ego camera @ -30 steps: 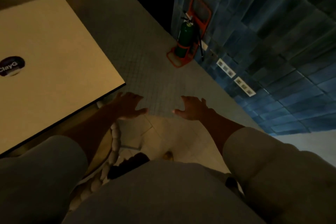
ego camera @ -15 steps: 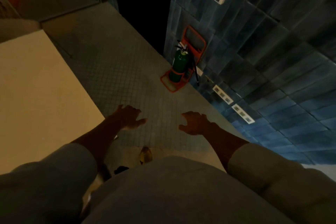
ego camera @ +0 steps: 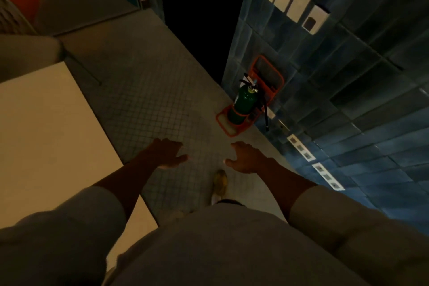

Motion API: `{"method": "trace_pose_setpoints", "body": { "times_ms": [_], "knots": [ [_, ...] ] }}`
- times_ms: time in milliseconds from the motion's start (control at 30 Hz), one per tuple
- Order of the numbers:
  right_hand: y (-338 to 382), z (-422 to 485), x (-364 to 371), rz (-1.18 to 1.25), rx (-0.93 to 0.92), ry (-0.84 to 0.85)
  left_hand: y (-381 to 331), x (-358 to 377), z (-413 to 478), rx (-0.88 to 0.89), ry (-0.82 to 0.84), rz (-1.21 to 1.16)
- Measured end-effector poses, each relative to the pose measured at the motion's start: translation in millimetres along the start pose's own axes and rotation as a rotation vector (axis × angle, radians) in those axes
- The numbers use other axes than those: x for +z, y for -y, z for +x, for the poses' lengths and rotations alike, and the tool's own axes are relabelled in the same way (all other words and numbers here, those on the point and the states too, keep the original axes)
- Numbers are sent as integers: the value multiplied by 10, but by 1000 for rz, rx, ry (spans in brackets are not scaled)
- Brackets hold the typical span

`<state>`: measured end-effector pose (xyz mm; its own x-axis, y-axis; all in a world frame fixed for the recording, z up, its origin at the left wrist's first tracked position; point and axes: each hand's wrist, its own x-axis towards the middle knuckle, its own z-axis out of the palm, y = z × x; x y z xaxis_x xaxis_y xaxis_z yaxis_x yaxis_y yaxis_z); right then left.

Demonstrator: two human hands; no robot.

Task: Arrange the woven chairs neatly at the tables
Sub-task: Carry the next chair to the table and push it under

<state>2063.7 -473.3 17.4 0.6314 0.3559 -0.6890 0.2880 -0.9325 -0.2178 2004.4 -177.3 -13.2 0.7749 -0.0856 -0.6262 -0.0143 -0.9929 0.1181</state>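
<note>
My left hand and my right hand hang in front of me over the tiled floor, fingers loosely spread, holding nothing. A pale square table lies to my left, its edge just beside my left forearm. At the far upper left a woven chair back shows above a padded seat, behind the table. My hands touch neither the chair nor the table.
A green fire extinguisher stands in an orange floor holder against the blue tiled wall on the right. A dark doorway opens ahead. My shoe is on the small-tiled floor between table and wall.
I have moved forward past the table corner; the woven chair near my left leg and the table's round label have dropped out of view. Both hands stay empty and spread.
</note>
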Motion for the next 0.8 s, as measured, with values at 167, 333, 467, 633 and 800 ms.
{"method": "trace_pose_setpoints", "body": {
  "times_ms": [167,333,467,633,800],
  "knots": [
    [207,605,-511,-44,-84,9,348,-237,302,-81,14,-33],
    [471,1421,-1192,-90,-166,70,740,-633,633,-171,24,-93],
    [683,1924,-1715,-181,-223,129,970,-951,842,-256,5,-156],
    [947,2675,-2067,-337,-325,125,1239,-1110,1008,-347,-51,-223],
    [1546,2934,-2388,-489,-424,166,1632,-1226,1102,-457,-51,-280]
  ]
}}
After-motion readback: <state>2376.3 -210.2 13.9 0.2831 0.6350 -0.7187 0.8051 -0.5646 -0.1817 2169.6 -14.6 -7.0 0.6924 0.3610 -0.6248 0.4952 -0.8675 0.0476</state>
